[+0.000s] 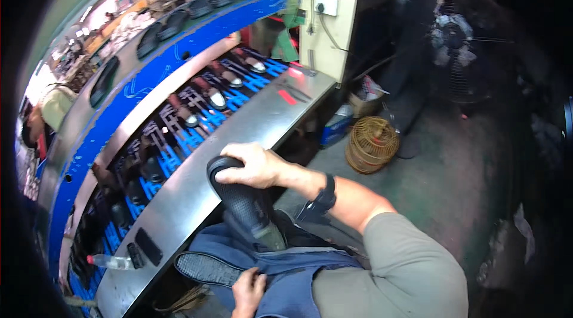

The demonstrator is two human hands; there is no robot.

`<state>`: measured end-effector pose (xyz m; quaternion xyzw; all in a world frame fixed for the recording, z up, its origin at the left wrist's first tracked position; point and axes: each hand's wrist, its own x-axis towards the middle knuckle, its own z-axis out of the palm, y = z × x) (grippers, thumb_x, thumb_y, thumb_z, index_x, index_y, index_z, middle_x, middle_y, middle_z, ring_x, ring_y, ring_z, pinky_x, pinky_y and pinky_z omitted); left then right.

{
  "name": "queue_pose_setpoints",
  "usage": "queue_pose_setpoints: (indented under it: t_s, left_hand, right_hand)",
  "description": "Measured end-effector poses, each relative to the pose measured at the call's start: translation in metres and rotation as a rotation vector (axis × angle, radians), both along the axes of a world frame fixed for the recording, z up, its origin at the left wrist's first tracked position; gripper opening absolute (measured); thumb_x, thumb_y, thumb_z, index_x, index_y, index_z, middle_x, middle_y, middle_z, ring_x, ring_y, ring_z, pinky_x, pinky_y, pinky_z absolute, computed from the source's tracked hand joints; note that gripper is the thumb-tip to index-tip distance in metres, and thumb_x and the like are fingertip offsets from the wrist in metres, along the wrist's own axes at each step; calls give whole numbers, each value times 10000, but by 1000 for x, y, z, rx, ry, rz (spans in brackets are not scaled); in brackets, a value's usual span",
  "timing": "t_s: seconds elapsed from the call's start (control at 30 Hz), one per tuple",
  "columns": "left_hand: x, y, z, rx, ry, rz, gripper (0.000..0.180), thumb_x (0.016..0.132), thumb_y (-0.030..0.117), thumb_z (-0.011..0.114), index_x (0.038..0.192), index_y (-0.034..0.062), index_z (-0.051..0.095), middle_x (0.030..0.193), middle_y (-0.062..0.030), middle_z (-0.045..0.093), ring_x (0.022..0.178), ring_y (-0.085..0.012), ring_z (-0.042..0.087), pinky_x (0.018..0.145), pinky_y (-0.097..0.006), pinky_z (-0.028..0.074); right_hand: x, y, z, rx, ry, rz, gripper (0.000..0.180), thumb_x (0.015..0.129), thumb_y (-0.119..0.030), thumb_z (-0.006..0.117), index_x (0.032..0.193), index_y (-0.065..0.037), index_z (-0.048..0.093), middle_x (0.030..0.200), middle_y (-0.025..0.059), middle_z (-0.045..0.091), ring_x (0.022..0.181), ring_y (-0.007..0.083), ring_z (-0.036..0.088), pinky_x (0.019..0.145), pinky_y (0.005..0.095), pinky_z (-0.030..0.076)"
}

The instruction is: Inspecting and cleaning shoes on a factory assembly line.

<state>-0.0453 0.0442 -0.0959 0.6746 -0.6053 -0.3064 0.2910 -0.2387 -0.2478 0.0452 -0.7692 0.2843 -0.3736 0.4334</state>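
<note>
My right hand (253, 166) is wrapped over the rounded end of a black shoe (248, 201) with a perforated upper. The shoe stands tilted above my lap, its lower end against my blue apron (292, 288). Across my lap lies a second black shoe (206, 267), its ridged sole turned up. My left hand (248, 291) sits beside that shoe's near end with the fingers curled in; what lies between them is too small and dark to tell.
A steel ledge (203, 180) runs along a curved blue machine (143, 88) with several shoes in its clamps. A plastic bottle (110, 261) and a black phone-like slab (148, 246) rest on the ledge. To the right stand a wicker basket (371, 145) and a fan (453, 40).
</note>
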Motion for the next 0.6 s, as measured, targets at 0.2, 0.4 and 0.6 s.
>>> queue_pose_setpoints:
  t_s: [0.2, 0.4, 0.6]
  left_hand:
    - [115, -45, -30, -765, -624, 716, 387, 911, 184, 721, 1222, -33, 646, 1132, -188, 679, 1123, -320, 630, 1021, -388, 452]
    - [175, -69, -74, -242, 753, 567, 418, 1017, 210, 562, 1334, -63, 573, 1276, -202, 638, 1195, -273, 593, 1095, -387, 415]
    - [107, -62, 40, -258, 1457, 44, 689, 961, 441, 560, 1488, 23, 413, 1418, -245, 543, 1368, -420, 467, 1118, -603, 385]
  right_hand:
    - [1, 72, -100, 348, -41, 18, 449, 917, -432, 700, 1106, -25, 681, 984, 161, 729, 938, 236, 702, 837, 366, 531]
    - [-14, 107, -98, 677, -504, 348, 505, 1039, -361, 573, 1390, -3, 509, 1308, 70, 580, 1168, 129, 549, 1011, 315, 446]
    - [-36, 146, -167, 1558, -666, 456, 570, 1060, -474, 473, 1425, -37, 506, 1345, 107, 613, 1196, 194, 613, 1055, 358, 497]
